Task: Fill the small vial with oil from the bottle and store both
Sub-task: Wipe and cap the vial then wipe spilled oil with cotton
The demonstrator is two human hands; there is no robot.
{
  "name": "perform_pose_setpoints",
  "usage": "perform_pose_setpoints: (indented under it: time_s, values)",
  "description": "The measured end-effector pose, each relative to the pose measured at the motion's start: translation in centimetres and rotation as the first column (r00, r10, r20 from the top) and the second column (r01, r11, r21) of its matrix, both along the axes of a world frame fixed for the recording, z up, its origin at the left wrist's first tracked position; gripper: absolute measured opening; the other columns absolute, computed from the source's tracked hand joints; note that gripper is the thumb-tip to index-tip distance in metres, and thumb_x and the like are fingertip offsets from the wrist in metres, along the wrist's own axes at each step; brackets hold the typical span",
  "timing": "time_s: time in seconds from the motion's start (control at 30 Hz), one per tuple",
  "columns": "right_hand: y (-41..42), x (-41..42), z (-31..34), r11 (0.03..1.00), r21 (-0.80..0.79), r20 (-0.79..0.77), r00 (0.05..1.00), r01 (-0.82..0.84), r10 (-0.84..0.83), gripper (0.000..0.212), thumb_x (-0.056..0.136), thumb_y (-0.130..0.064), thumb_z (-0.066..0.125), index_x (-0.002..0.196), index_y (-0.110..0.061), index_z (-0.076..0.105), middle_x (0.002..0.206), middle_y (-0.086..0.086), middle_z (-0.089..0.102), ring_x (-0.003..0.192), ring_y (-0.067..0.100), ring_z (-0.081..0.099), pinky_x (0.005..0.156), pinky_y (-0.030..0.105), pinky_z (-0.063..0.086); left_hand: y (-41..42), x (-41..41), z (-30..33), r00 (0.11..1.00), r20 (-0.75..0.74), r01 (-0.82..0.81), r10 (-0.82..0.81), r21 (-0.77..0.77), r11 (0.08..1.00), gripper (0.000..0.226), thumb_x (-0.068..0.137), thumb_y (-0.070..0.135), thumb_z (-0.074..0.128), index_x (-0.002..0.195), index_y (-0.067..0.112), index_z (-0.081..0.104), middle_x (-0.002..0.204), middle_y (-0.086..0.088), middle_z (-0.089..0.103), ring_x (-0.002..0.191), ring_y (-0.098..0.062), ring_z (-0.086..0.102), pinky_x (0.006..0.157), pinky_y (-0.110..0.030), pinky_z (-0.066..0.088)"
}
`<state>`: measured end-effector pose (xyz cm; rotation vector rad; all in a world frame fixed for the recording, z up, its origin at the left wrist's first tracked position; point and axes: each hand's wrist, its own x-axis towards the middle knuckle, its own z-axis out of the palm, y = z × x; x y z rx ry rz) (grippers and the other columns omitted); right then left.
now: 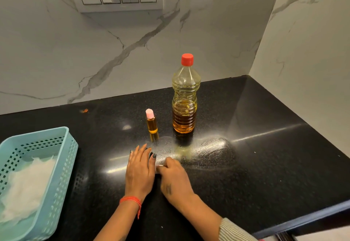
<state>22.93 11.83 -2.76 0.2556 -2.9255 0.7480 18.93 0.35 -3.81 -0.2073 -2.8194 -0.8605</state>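
Observation:
The small vial (152, 122) stands upright on the black counter (265, 155), full of amber oil and closed with a pink cap. Just to its right stands the tall clear oil bottle (184, 97) with a red cap, oil filling its lower part. My left hand (141, 168) lies flat on the counter in front of the vial, fingers stretched and holding nothing. My right hand (173, 178) rests beside it, touching it, with fingers curled on a small pale scrap (160, 165) pressed to the counter; what the scrap is I cannot tell.
A greasy smear (206, 150) spreads over the counter in front of the bottle. A light blue perforated basket (37, 174) holding white tissue sits at the left edge. Marble walls close the back and right; the counter's front edge runs at lower right.

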Motion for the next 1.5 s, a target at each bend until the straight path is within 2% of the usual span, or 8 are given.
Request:
perform_pose_setpoints:
  time_s: [0.07,0.2,0.5,0.6,0.83,0.97,1.1,1.5]
  values:
    - [1.9,0.6,-0.7,0.997,-0.002,-0.032,0.997,0.072,-0.072,0.018,0.072,-0.004,0.063,0.088,-0.009,0.069,0.081,0.007,0.055,0.075,0.025,0.054,0.06,0.029,0.045,0.0,0.0,-0.1,1.0,-0.005,0.003,-0.003,-0.004,1.0,0.073,0.085,0.054,0.01,0.128,0.012,0.051,0.143,-0.005,0.044,0.139,-0.02,0.028,0.116,-0.03,0.009]
    - [7.6,1.8,-1.0,0.956,-0.016,-0.106,0.951,0.292,-0.292,0.007,0.078,-0.008,0.066,0.084,-0.008,0.07,0.07,0.0,0.047,0.064,0.019,0.047,0.054,0.02,0.032,-0.2,0.0,-0.2,1.0,-0.002,0.016,-0.016,-0.016,1.0,0.072,0.086,0.053,0.011,0.129,0.012,0.05,0.143,-0.004,0.043,0.139,-0.019,0.028,0.116,-0.03,0.009]
    - [14.9,4.3,-0.8,0.814,-0.052,-0.143,0.803,0.578,-0.579,0.011,0.08,-0.002,0.065,0.088,-0.003,0.073,0.067,0.002,0.044,0.056,0.024,0.049,0.051,0.03,0.044,-0.2,0.1,-0.2,0.999,0.001,0.041,-0.041,0.01,0.999,0.071,0.085,0.053,0.011,0.13,0.014,0.049,0.143,-0.004,0.044,0.139,-0.019,0.028,0.117,-0.033,0.011]
    - [12.7,5.2,-0.7,0.803,-0.098,-0.099,0.797,0.588,-0.596,0.008,0.081,-0.002,0.064,0.086,-0.002,0.07,0.069,0.004,0.047,0.059,0.026,0.051,0.051,0.035,0.046,-0.2,0.2,-0.1,0.999,0.007,0.043,-0.044,0.04,0.998,0.066,0.087,0.05,0.015,0.129,0.013,0.05,0.142,-0.005,0.044,0.139,-0.02,0.028,0.118,-0.034,0.012]
    - [2.8,3.0,-0.3,0.928,0.0,-0.089,0.924,0.373,-0.371,0.017,0.055,0.0,0.077,0.065,-0.009,0.066,0.065,0.005,0.054,0.056,0.021,0.052,0.051,0.02,0.026,-0.3,0.2,0.1,0.998,0.004,0.055,-0.055,0.104,0.993,0.06,0.09,0.045,0.02,0.129,0.012,0.05,0.142,-0.006,0.044,0.139,-0.02,0.029,0.118,-0.033,0.011]
    - [-1.9,1.4,0.0,0.977,-0.025,-0.048,0.976,0.211,-0.212,0.012,0.06,-0.002,0.07,0.069,-0.007,0.065,0.071,0.009,0.055,0.063,0.027,0.055,0.05,0.024,0.037,-0.6,0.3,0.3,0.999,-0.014,0.032,-0.03,0.219,0.975,0.074,0.082,0.055,0.012,0.127,0.011,0.052,0.141,-0.008,0.045,0.138,-0.021,0.03,0.116,-0.032,0.011]
    - [-2.8,1.6,-0.5,0.993,-0.046,-0.039,0.993,0.113,-0.115,0.015,0.072,0.001,0.056,0.081,-0.002,0.067,0.081,0.014,0.054,0.073,0.031,0.051,0.059,0.027,0.031,-0.8,0.4,0.4,1.0,-0.007,0.03,-0.029,0.254,0.967,0.074,0.081,0.055,0.013,0.126,0.011,0.053,0.141,-0.008,0.046,0.138,-0.021,0.03,0.116,-0.034,0.011]
    - [10.4,6.1,-0.7,0.88,-0.074,-0.115,0.873,0.468,-0.474,0.018,0.085,-0.009,0.061,0.1,-0.007,0.071,0.076,-0.001,0.045,0.07,0.019,0.046,0.061,0.029,0.044,-0.7,0.8,0.6,0.997,0.0,0.07,-0.071,0.17,0.983,0.058,0.09,0.042,0.023,0.127,0.009,0.052,0.141,-0.009,0.045,0.138,-0.023,0.03,0.116,-0.033,0.011]
